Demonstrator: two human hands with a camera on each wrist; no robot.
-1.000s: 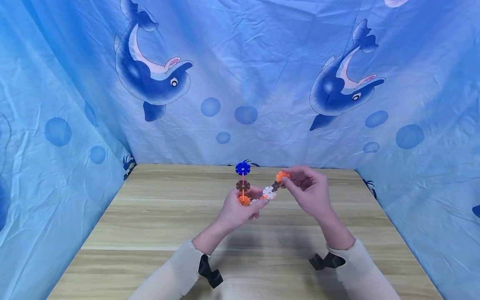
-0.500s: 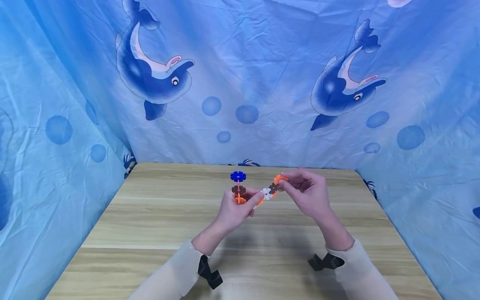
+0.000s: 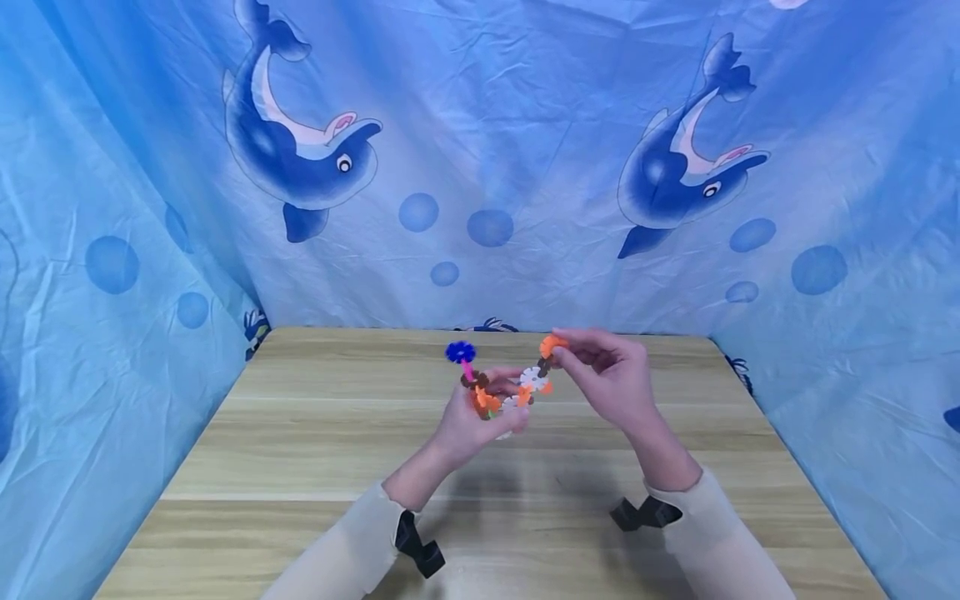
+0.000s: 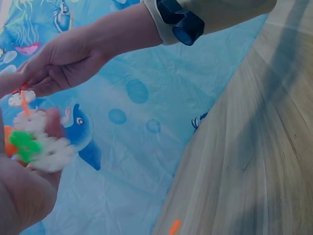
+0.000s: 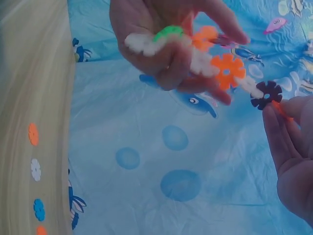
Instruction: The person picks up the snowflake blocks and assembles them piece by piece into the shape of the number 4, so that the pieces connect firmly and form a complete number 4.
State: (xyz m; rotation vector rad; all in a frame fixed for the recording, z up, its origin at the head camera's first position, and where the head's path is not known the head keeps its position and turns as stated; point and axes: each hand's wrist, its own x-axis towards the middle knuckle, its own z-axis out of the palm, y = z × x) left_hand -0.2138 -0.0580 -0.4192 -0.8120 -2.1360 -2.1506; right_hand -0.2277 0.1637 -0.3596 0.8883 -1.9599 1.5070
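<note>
A chain of slotted snowflake discs hangs between both hands above the table. My right hand (image 3: 611,379) pinches an orange disc (image 3: 552,345) at the chain's right end. Beside it come a dark brown disc (image 5: 266,95) and a white disc (image 3: 533,380). My left hand (image 3: 476,425) holds the chain's middle with curled fingers, its thumb stretched along the near side. White discs and a green disc (image 4: 25,146) lie at the left palm, blurred. From there a pink disc (image 3: 468,370) and a blue disc (image 3: 461,352) stick up at the chain's left end.
The wooden table (image 3: 300,467) lies under both forearms. Loose discs lie on it in the right wrist view: orange (image 5: 33,133), white (image 5: 35,170) and blue (image 5: 39,209) among them. A blue dolphin-print cloth (image 3: 480,167) hangs behind and at both sides.
The chain has turned in my left hand, and its blue end now leans further left. My right hand has shifted slightly left, still pinching the orange disc.
</note>
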